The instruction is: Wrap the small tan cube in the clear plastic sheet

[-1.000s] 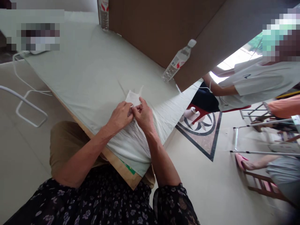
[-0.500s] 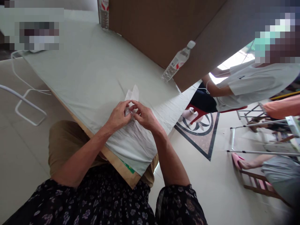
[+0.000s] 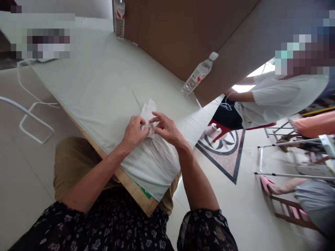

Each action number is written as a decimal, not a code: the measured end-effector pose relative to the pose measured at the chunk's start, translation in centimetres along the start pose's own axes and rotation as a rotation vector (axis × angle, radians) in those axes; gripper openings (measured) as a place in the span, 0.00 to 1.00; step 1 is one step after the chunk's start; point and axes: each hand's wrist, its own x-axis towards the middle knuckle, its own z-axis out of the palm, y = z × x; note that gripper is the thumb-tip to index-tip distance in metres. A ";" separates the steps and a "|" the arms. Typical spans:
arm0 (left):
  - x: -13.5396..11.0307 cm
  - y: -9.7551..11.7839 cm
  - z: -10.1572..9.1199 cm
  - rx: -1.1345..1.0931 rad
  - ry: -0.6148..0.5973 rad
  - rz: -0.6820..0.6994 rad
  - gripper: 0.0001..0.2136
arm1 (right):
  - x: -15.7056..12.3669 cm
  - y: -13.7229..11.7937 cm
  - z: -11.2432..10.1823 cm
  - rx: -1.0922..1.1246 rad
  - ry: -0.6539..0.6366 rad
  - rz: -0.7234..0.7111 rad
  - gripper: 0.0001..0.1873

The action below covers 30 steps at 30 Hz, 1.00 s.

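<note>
My left hand is closed, thumb against fingers, on a small piece of crinkled clear plastic over the near part of the cloth-covered table. To its right, my right hand has its fingers spread, with the index finger raised. Its thumb comes close to the plastic's right side; whether they touch I cannot tell. Just beyond my fingertips a white tissue-like sheet stands out, crumpled. Its lower part is hidden behind my hands.
A pale cloth covers the table. A large cardboard box stands at the back, with a water bottle at its near corner and another bottle at its left. A person in a white shirt sits at the right.
My right hand has drawn slightly right, its fingers spreading away from my left hand. More of the clear plastic and the white sheet now shows. The view has shifted a little.
</note>
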 end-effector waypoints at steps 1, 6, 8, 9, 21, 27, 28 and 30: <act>0.0 -0.1 0.0 -0.001 0.001 0.005 0.09 | 0.2 0.7 -0.2 0.095 0.086 0.079 0.33; -0.2 -0.7 0.2 -0.010 0.020 0.052 0.10 | 2.4 2.6 0.5 0.330 0.247 0.399 0.30; -0.3 -0.9 0.2 0.014 0.028 0.091 0.15 | 3.7 2.6 1.1 0.339 0.233 0.396 0.32; -0.4 -1.0 0.2 0.041 0.027 0.114 0.19 | 4.3 2.5 1.3 0.334 0.222 0.388 0.31; -0.3 -1.7 0.3 0.178 -0.030 0.226 0.16 | 6.9 3.0 2.5 0.598 0.103 0.152 0.17; -0.4 -2.4 0.5 0.021 0.068 0.121 0.21 | 4.1 2.2 2.8 0.669 0.131 0.026 0.19; -0.3 -2.5 0.5 -0.002 0.100 0.110 0.24 | 3.5 2.0 2.9 0.634 0.125 0.000 0.19; -0.1 -2.9 0.4 -0.039 0.128 0.133 0.31 | 2.4 1.8 3.0 0.533 0.105 -0.066 0.19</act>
